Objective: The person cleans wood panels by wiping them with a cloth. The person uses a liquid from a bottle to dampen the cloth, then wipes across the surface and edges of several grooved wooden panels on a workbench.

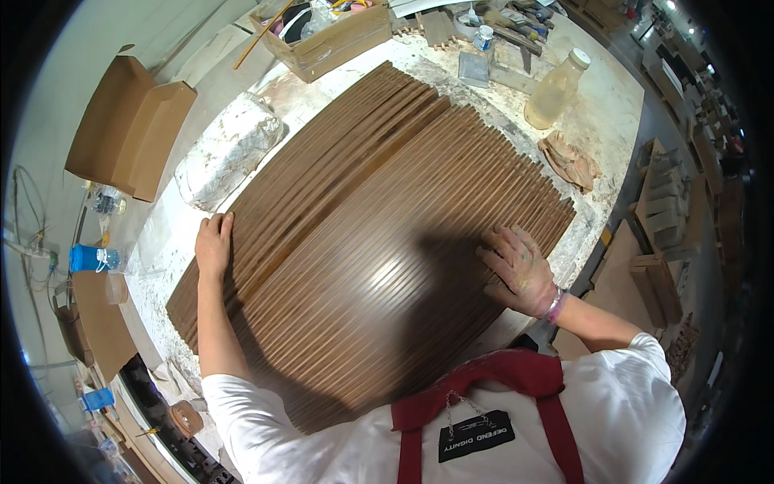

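Note:
Many long, thin brown wooden strips (379,266) lie side by side on the white worktable, with uneven ends. A dark gap separates a narrower bundle of strips (314,153) on the far left from the wider bundle. My left hand (214,244) is at the outer left edge of the narrower bundle, its fingers bent over the outermost strip. My right hand (520,270) rests on the right ends of the wider bundle, fingers stretched out and a little apart. It wears a bracelet and has purplish stains. My shadow falls over the strips' near part.
A white-wrapped bundle (230,149) lies left of the strips, near an open cardboard box (129,129). Behind stand a filled carton (334,44), a grey block (473,69) and a small jar (483,37). A bottle of cloudy liquid (556,89) and a crumpled cloth (569,160) are at right.

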{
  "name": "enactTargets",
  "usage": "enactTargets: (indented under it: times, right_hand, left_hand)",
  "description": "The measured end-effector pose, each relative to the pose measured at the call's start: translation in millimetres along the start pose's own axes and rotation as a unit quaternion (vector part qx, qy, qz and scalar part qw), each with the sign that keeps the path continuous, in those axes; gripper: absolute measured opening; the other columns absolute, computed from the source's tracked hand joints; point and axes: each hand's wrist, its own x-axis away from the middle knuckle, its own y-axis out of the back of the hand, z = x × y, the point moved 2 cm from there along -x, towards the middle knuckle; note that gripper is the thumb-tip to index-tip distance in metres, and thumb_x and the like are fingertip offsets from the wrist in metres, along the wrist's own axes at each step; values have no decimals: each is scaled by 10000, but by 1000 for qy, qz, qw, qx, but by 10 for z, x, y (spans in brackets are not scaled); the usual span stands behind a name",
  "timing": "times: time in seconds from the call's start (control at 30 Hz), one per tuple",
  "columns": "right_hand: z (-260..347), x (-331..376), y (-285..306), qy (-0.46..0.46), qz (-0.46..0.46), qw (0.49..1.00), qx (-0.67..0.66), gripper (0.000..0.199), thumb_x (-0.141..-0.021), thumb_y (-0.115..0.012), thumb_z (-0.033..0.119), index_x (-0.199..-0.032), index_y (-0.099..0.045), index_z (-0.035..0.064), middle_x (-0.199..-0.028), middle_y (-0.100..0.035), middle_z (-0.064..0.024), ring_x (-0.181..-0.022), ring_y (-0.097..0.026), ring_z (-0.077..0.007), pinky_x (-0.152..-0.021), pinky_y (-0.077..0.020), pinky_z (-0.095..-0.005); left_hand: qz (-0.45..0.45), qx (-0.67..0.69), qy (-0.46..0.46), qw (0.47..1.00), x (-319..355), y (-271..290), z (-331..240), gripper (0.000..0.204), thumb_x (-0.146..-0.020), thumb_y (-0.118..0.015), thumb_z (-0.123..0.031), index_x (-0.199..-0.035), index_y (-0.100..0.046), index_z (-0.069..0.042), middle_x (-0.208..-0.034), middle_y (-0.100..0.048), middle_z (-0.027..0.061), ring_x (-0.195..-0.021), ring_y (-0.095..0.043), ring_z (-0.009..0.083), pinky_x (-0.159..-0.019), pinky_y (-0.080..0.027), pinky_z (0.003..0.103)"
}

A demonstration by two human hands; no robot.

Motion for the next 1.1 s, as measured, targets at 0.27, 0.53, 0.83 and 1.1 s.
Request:
enactTargets:
  times: [0.27, 0.53, 0.83, 1.1]
  right_hand:
    - [144, -6, 32, 145, 84, 986, 20, 603, -752, -660, 429, -1275, -566, 145, -1362, -497, -97, -1293, -428, -315, -1109, -286, -503]
    - [168, -17, -197, 273, 38, 957, 93, 646, -656, -716, 379, -1260, -588, 188, -1344, -514, -95, -1252, -463, -311, -1082, -314, -527]
    - [228, -3, -145, 202, 93, 975, 5, 727, -649, -716, 455, -1298, -562, 166, -1402, -469, -84, -1311, -411, -309, -1122, -274, -503]
    - [282, 280, 64, 156, 23, 972, -172, 605, -760, -724, 325, -1291, -532, 107, -1351, -506, -119, -1252, -468, -311, -1058, -347, -438]
  left_hand:
    - [39, 77, 54, 995, 183, -36, -90, 434, -982, -495, -417, -915, -566, 6, -890, -616, 170, -786, -582, 309, -779, -456, 400]
    - [-47, 30, -23, 998, 219, -169, -29, 407, -977, -472, -395, -973, -608, -11, -1020, -623, 169, -937, -582, 371, -828, -435, 446]
    - [-2, -87, 11, 996, 815, -276, -375, 720, -966, -362, -573, -1512, -240, -119, -1587, -183, 105, -1463, -150, 307, -1149, -140, 566]
    - [47, 15, -22, 999, 2926, 194, -1046, 771, -907, -560, -441, -1479, -267, -16, -1573, -202, 157, -1443, -190, 364, -1145, -153, 551]
